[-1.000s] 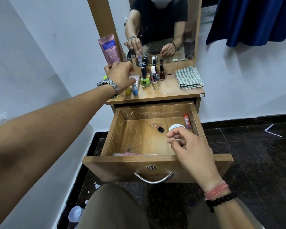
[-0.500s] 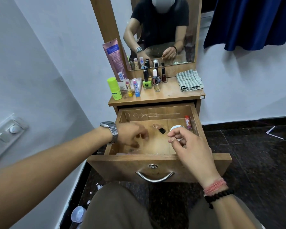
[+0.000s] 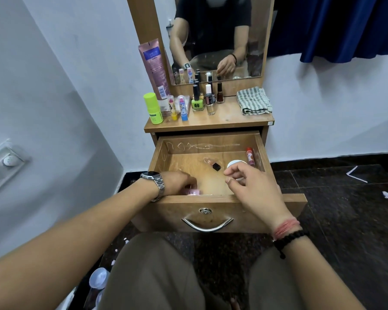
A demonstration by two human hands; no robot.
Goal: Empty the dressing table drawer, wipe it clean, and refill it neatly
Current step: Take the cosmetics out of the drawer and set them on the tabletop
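Drawer-emptying is judged to be the step in hand, with the wooden dressing-table drawer (image 3: 207,151) pulled out and only a few items left inside. At far left on the tabletop (image 3: 229,117), a lime-green cylindrical bottle (image 3: 153,108), a tall pink tube (image 3: 153,68) and a row of small nail-polish bottles (image 3: 207,97) are seen standing, with a folded striped cloth (image 3: 253,101) laid at the right end. Lower down, the left hand (image 3: 178,182), watch on wrist, is reached into the drawer's near-left corner, fingers curled down onto a pale pink item (image 3: 192,192); whether it is actually gripped cannot be told. A small clear bottle with a black cap (image 3: 212,164) lies mid-drawer. The right hand (image 3: 253,186) is held over the drawer's right side, empty, with fingers loosely bent just in front of a round white jar lid (image 3: 234,164). A red-capped tube (image 3: 249,155) lies along the right wall. The next move is judged to call for the pink item being lifted clear and set among the bottles above.
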